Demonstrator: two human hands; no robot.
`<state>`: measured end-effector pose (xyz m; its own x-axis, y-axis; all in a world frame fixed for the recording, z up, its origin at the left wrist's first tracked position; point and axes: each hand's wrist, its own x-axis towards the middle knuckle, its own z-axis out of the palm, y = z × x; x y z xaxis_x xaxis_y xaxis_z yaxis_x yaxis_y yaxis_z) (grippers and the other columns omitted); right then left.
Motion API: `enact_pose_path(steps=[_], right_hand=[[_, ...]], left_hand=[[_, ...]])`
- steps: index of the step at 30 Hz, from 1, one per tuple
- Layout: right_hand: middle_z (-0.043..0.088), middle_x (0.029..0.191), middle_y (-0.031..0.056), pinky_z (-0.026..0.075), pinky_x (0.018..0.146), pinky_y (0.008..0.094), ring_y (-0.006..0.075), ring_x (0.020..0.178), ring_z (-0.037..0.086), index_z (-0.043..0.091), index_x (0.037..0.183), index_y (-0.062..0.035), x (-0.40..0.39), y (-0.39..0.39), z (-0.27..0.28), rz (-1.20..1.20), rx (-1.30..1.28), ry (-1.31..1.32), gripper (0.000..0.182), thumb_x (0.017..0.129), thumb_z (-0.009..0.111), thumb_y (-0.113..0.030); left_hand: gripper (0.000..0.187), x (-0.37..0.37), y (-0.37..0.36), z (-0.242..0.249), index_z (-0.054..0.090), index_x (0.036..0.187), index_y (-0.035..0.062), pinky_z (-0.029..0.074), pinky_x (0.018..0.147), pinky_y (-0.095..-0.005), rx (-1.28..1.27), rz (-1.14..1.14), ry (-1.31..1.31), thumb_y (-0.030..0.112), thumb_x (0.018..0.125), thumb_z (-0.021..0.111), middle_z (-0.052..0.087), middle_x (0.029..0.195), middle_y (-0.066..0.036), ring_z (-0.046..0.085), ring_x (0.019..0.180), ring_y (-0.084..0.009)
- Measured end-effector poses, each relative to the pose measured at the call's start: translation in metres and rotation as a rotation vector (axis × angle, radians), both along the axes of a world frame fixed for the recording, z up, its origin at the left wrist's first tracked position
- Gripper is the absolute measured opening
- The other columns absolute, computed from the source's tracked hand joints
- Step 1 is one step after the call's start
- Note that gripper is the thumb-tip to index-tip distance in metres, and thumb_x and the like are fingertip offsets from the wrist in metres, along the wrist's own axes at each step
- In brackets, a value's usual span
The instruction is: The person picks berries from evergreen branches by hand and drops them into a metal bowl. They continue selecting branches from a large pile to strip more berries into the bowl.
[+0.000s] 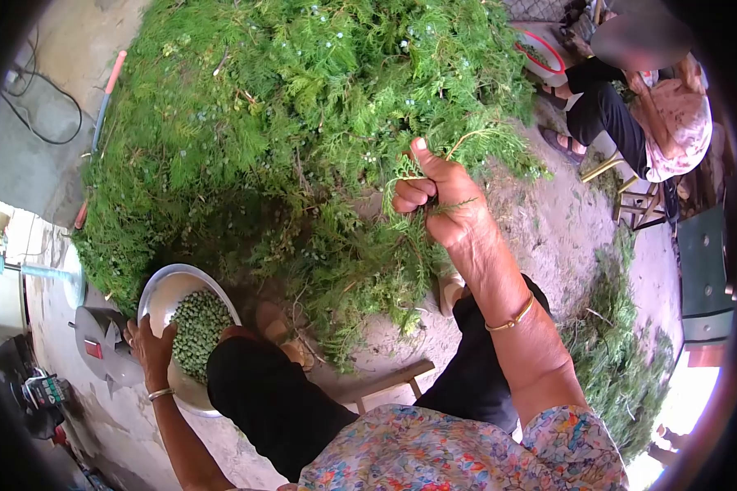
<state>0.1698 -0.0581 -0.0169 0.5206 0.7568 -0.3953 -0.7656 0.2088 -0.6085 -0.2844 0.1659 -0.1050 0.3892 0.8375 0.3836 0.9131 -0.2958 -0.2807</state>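
My right hand (pixel 446 196) is raised over the near edge of a big heap of green conifer branches (pixel 303 106). Its fingers are curled round a small conifer sprig (pixel 467 141), whose thin stem sticks out past the thumb. At lower left, my left hand (pixel 149 350) lies at the rim of a metal bowl (pixel 157 296), thumb and fingers apart. Inside the bowl is a pile of round green berries (pixel 198 331). Whether the left palm touches any berries is hidden. Small pale berries dot the heap.
Another person (pixel 655 114) sits at upper right beside a red-rimmed basin (pixel 551 51). More cut branches (pixel 618 344) lie on the ground at right. A long-handled tool (pixel 109 98) leans at the heap's left. A fan (pixel 70 274) stands at far left.
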Motion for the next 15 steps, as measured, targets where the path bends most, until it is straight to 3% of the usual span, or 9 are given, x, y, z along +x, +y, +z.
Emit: enact_pose_path(steps=[2, 5, 6, 8, 10, 12, 13, 14, 15], right_hand=[[0.023, 0.05, -0.006, 0.028, 0.053, 0.0287, 0.0114, 0.048, 0.03, 0.047, 0.082, -0.0087, -0.003, 0.002, 0.001, -0.027, -0.005, 0.008, 0.03, 0.088, 0.063, -0.034], [0.024, 0.05, -0.0075, 0.029, 0.054, 0.0276, 0.0094, 0.048, 0.03, 0.051, 0.091, -0.0043, -0.004, 0.001, 0.005, -0.028, -0.028, -0.012, 0.034, 0.089, 0.061, -0.037], [0.024, 0.05, -0.0075, 0.029, 0.054, 0.0276, 0.0094, 0.048, 0.03, 0.051, 0.091, -0.0043, -0.003, 0.002, 0.002, -0.025, -0.03, -0.013, 0.034, 0.089, 0.061, -0.037], [0.027, 0.05, -0.0088, 0.028, 0.055, 0.0262, 0.0079, 0.048, 0.03, 0.052, 0.094, -0.0014, 0.0, 0.004, -0.006, 0.039, 0.138, 0.048, 0.039, 0.089, 0.059, -0.039], [0.027, 0.05, -0.0091, 0.029, 0.055, 0.026, 0.0077, 0.048, 0.031, 0.051, 0.095, -0.0008, -0.001, 0.006, -0.006, 0.046, 0.151, 0.043, 0.042, 0.089, 0.059, -0.042], [0.028, 0.05, -0.0094, 0.03, 0.056, 0.0258, 0.0076, 0.049, 0.031, 0.051, 0.095, -0.0001, -0.001, 0.008, -0.007, 0.044, 0.168, 0.037, 0.046, 0.088, 0.059, -0.044], [0.03, 0.052, -0.0081, 0.031, 0.057, 0.0266, 0.0085, 0.05, 0.033, 0.05, 0.094, -0.0002, -0.001, 0.009, -0.008, 0.032, 0.194, 0.026, 0.046, 0.086, 0.06, -0.045], [0.032, 0.054, -0.0068, 0.033, 0.058, 0.0274, 0.0095, 0.052, 0.035, 0.049, 0.093, -0.0004, -0.001, 0.01, -0.009, 0.017, 0.219, 0.015, 0.047, 0.085, 0.061, -0.045], [0.032, 0.054, -0.0068, 0.033, 0.058, 0.0274, 0.0095, 0.052, 0.035, 0.049, 0.093, -0.0004, -0.002, 0.012, -0.008, 0.012, 0.219, 0.013, 0.047, 0.085, 0.061, -0.045]], left_hand=[[0.05, -0.011, 0.004, 0.005, 0.054, 0.11, -0.0066, 0.041, 0.088, -0.0469, -0.405, 0.035, -0.333, 0.022, 0.071, 0.069, 0.057, 0.103, -0.023, 0.053, 0.101, -0.0416], [0.046, 0.017, -0.003, 0.019, 0.054, 0.11, -0.0061, 0.041, 0.089, -0.0448, -0.401, -0.036, -0.303, 0.017, 0.072, 0.068, 0.057, 0.105, -0.023, 0.053, 0.103, -0.0402], [0.039, 0.042, -0.013, 0.028, 0.057, 0.106, -0.0048, 0.044, 0.086, -0.0431, -0.351, -0.17, -0.419, 0.013, 0.073, 0.068, 0.06, 0.102, -0.021, 0.057, 0.099, -0.0365], [0.033, 0.102, -0.035, 0.061, 0.06, 0.101, -0.0035, 0.047, 0.081, -0.0396, -0.656, -0.246, -0.659, 0.013, 0.074, 0.068, 0.062, 0.096, -0.02, 0.061, 0.09, -0.0332], [0.035, 0.158, -0.06, 0.076, 0.06, 0.105, -0.0022, 0.05, 0.075, -0.0332, -0.847, -0.518, -0.741, 0.01, 0.074, 0.07, 0.065, 0.101, -0.016, 0.064, 0.086, -0.0235], [0.041, 0.207, -0.088, 0.081, 0.058, 0.11, -0.0021, 0.051, 0.074, -0.0324, -1.089, -0.732, -0.793, 0.01, 0.073, 0.071, 0.065, 0.105, -0.016, 0.064, 0.087, -0.0208], [0.045, 0.228, -0.101, 0.086, 0.056, 0.116, -0.0003, 0.05, 0.082, -0.0297, -1.223, -0.744, -0.728, 0.006, 0.074, 0.07, 0.063, 0.109, -0.014, 0.061, 0.098, -0.0191], [0.047, 0.245, -0.113, 0.088, 0.055, 0.118, 0.0, 0.05, 0.082, -0.0305, -1.257, -0.79, -0.631, 0.005, 0.073, 0.07, 0.062, 0.111, -0.016, 0.061, 0.1, -0.0218], [0.051, 0.26, -0.121, 0.073, 0.053, 0.12, 0.0007, 0.05, 0.082, -0.033, -1.116, -0.97, -0.6, 0.006, 0.072, 0.07, 0.061, 0.109, -0.019, 0.062, 0.096, -0.0264]])
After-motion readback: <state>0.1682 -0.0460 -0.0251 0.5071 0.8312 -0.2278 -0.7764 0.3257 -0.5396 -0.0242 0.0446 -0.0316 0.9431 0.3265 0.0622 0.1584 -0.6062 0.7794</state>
